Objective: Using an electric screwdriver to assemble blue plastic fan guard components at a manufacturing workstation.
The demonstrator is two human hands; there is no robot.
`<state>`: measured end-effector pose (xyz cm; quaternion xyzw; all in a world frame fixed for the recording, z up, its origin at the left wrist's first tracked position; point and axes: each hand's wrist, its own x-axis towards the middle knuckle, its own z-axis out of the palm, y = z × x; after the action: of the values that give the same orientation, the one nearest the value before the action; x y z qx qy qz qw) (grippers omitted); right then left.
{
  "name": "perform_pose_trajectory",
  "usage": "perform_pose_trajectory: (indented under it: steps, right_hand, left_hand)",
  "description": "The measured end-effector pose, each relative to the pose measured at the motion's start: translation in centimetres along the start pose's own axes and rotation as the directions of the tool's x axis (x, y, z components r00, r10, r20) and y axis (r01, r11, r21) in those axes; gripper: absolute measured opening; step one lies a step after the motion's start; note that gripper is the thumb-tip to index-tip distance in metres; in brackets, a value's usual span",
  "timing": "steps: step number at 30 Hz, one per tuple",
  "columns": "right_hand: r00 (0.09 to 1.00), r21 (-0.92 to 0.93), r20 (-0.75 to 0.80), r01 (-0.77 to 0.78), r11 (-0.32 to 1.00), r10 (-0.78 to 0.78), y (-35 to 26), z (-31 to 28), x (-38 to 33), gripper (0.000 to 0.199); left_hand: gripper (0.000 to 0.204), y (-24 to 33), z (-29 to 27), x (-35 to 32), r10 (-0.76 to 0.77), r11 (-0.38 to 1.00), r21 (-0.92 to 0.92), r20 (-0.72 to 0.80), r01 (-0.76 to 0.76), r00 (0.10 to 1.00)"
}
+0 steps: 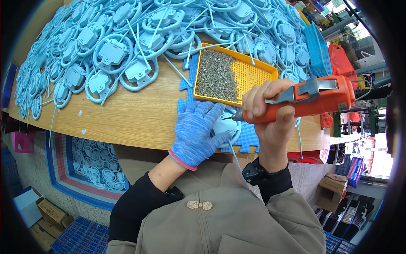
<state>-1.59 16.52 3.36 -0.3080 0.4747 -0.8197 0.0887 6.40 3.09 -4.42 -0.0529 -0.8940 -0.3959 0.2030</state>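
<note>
My left hand point(191, 133), in a blue knit glove, holds a light-blue plastic part point(225, 126) down on a blue foam mat point(249, 139). The part has a round ring, a flat body in the middle and a thin rod hanging toward my lap. Wrapped round an orange electric screwdriver point(321, 96) is my bare right hand point(270, 108). The tool lies nearly level, its tip pointing left and meeting the upper side of the part; the exact contact is too small to tell. Just beyond my hands, a yellow tray point(256, 78) contains many small metal screws point(215, 75) on its left side.
A big pile of similar light-blue parts point(113, 53) covers the far side of the wooden table point(148, 118). At the right stand a blue basket point(318, 51) and a red bag point(340, 61). Below the table's left edge, a striped bag point(63, 169) holds more parts.
</note>
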Motion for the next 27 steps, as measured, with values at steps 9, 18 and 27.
perform_pose_trajectory:
  steps: [9, 18, 27]
  right_hand:
    - [1.000, 0.012, -0.011, -0.027, 1.000, 0.027, 1.0, -0.5, 0.1, 0.040]
    - [0.998, -0.056, -0.040, -0.049, 0.997, 0.047, 1.2, 0.0, 0.0, 0.032]
    - [0.997, -0.146, -0.010, -0.072, 0.987, 0.071, 1.2, 0.1, -0.1, 0.021]
  left_hand:
    - [0.060, 0.0, -0.1, 0.4, -0.040, 0.999, 0.036, 0.090, 0.036, 0.995]
    - [0.059, 0.1, -0.1, 0.3, -0.041, 0.996, 0.084, 0.129, 0.031, 0.991]
    - [0.059, 0.2, 0.3, 0.1, -0.053, 0.991, 0.128, 0.126, 0.037, 0.991]
